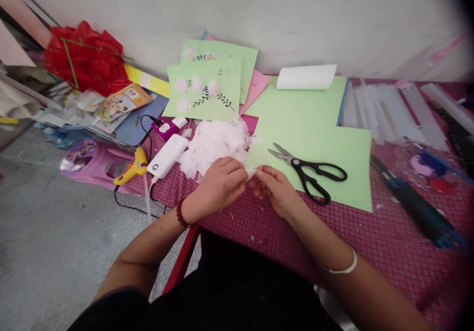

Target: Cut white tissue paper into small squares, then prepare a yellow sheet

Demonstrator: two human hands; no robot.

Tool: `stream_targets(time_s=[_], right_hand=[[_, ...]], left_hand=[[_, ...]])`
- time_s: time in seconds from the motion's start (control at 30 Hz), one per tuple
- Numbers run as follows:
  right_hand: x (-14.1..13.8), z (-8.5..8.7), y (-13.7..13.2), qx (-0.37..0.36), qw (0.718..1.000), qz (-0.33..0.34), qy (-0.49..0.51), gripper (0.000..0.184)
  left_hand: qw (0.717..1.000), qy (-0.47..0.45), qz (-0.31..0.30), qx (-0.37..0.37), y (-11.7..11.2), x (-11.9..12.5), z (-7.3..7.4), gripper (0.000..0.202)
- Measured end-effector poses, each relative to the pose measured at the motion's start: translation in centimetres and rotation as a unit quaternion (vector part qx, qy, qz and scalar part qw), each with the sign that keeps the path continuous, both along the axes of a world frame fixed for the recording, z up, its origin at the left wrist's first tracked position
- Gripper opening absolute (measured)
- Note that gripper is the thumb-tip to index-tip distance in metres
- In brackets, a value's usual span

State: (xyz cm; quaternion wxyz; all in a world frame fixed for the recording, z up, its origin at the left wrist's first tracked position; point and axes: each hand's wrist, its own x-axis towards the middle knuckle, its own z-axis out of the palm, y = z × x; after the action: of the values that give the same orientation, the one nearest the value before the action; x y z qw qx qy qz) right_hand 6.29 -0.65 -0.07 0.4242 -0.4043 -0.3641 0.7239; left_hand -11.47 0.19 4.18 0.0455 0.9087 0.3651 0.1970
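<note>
Between the fingertips of both hands is a small piece of thin white tissue-like material [251, 173]. My left hand [224, 185] pinches it from the left, with a dark red bead bracelet on that wrist. From the right, my right hand [274, 185] pinches it too, thumb and forefinger together. Just beyond my left hand lies a heap of crumpled white pieces [218, 143]. Black-handled scissors [296, 163] rest partly spread on a light green sheet [348, 158], right of my right hand.
Green cards with white puffs and leaf sprigs [203, 86] lie at the back. A yellow glue gun [134, 167] and a white power bank [168, 155] are at the left edge. A blue-black utility knife [418, 205] and translucent strips [388, 113] lie right. Red plastic [89, 57] sits far left.
</note>
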Motion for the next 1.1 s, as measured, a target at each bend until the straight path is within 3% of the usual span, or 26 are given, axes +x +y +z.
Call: stream_targets(time_s=[0.17, 0.3, 0.37, 0.5, 0.57, 0.63, 0.73, 0.8, 0.9, 0.97, 1.1], right_hand=[[-0.1, 0.0, 0.1, 0.026, 0.998, -0.004, -0.049, 0.018], [0.0, -0.3, 0.2, 0.109, 0.983, -0.032, -0.141, 0.015], [0.0, -0.3, 0.1, 0.182, 0.961, -0.051, -0.2, 0.013], [0.1, -0.3, -0.2, 0.294, 0.907, -0.061, -0.294, 0.014], [0.1, -0.3, -0.4, 0.328, 0.888, -0.06, -0.315, 0.013], [0.1, -0.3, -0.6, 0.354, 0.878, -0.063, -0.318, 0.012], [0.0, -0.3, -0.7, 0.366, 0.877, -0.07, -0.304, 0.012], [-0.1, -0.3, -0.7, 0.335, 0.899, -0.075, -0.273, 0.01], [-0.2, -0.3, -0.6, 0.255, 0.944, -0.073, -0.197, 0.004], [-0.2, -0.3, -0.4, 0.215, 0.96, -0.067, -0.167, 0.009], [-0.2, -0.7, 0.0, 0.177, 0.967, -0.058, -0.173, 0.013]], left_hand=[[0.999, 0.027, -0.035, 0.015, 0.0, 0.1, -0.3, 0.015], [0.99, -0.084, -0.029, -0.108, 0.2, 0.2, -0.7, 0.019], [0.961, -0.172, -0.003, -0.217, 0.1, 0.4, -0.9, 0.008], [0.859, -0.285, 0.091, -0.416, 0.0, 0.9, -1.3, 0.028], [0.827, -0.311, 0.118, -0.454, 0.0, 1.0, -1.7, 0.032], [0.819, -0.325, 0.12, -0.458, 0.0, 1.1, -2.0, 0.031], [0.834, -0.323, 0.112, -0.434, 0.1, 1.1, -2.2, 0.028], [0.859, -0.317, 0.107, -0.387, 0.0, 1.3, -2.1, 0.027], [0.913, -0.302, 0.087, -0.261, -0.2, 1.6, -2.2, 0.026], [0.937, -0.289, 0.07, -0.185, -0.4, 1.8, -2.4, 0.024], [0.954, -0.265, 0.056, -0.13, -0.9, 2.1, -3.2, 0.026]])
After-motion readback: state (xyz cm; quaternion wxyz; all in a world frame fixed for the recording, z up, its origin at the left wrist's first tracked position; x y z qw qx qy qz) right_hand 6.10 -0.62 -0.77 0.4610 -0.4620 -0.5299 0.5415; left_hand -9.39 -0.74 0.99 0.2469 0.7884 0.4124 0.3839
